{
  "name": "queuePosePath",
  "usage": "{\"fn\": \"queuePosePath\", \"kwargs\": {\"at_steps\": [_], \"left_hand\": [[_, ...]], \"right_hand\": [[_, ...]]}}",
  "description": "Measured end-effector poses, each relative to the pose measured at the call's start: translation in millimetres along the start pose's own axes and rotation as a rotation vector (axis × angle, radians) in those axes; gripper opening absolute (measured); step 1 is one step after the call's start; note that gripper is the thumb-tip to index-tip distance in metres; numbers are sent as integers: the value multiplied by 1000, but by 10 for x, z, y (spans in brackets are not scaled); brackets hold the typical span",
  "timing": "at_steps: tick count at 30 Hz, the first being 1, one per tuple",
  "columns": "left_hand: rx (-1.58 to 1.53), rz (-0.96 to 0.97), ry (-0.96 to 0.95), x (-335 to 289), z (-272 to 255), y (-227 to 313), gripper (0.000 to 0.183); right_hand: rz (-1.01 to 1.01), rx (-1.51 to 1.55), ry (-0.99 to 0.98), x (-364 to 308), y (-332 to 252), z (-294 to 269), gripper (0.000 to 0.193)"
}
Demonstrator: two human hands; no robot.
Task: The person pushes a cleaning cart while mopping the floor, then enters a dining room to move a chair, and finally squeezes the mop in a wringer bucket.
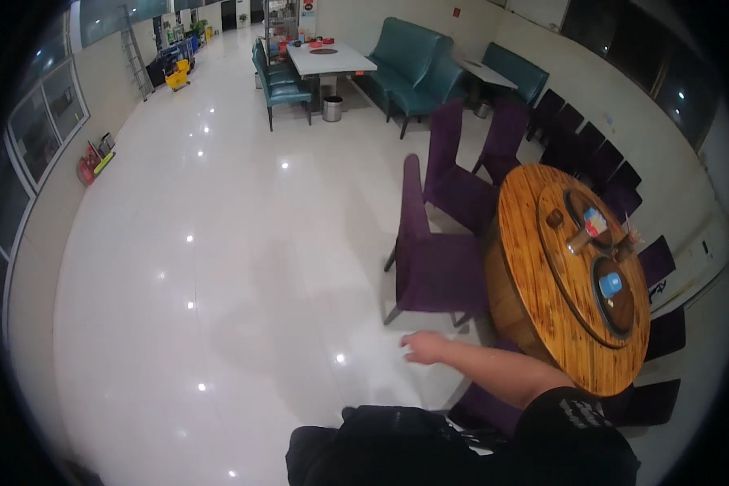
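Note:
My right hand (pixel 424 347) reaches out over the pale floor, its fingers loosely bent and a little apart, with nothing seen in it. Nearest to it is a purple upholstered chair (pixel 439 271), just beyond the hand and not touching it. The right forearm passes close by a round wooden table (pixel 526 283). On that table are a blue object (pixel 610 284), a metal cup-like container (pixel 579 240) and a small brown item (pixel 554 219). My left hand is out of view.
More purple chairs (pixel 462 190) ring the round table. Farther off stand teal benches (pixel 409 53), teal chairs (pixel 287 93), a white-topped table (pixel 340 58) and a metal bin (pixel 332 108). Along the left wall are red fire extinguishers (pixel 87 169), a ladder (pixel 135 57) and a yellow mop bucket (pixel 178 77).

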State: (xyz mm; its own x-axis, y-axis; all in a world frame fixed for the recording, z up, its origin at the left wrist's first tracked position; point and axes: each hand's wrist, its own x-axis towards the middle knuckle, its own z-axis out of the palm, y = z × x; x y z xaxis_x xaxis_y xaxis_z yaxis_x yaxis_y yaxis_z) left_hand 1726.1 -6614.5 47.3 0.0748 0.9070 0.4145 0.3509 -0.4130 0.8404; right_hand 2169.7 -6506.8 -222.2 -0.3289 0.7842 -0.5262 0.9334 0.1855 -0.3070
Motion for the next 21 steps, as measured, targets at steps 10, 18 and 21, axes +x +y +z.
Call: {"fn": "queuePosePath", "kwargs": {"at_steps": [10, 18, 21], "left_hand": [[-132, -55, -100, 2359, -754, -1832, 12], [-186, -35, -232, 4649, -1378, -3021, 13], [-201, -40, -273, 5444, -1446, -3561, 13]], "right_hand": [[53, 37, -178, 2389, -533, -581, 42], [399, 106, -245, 3402, 80, -656, 40], [402, 136, -287, 4128, -68, -950, 40]]}}
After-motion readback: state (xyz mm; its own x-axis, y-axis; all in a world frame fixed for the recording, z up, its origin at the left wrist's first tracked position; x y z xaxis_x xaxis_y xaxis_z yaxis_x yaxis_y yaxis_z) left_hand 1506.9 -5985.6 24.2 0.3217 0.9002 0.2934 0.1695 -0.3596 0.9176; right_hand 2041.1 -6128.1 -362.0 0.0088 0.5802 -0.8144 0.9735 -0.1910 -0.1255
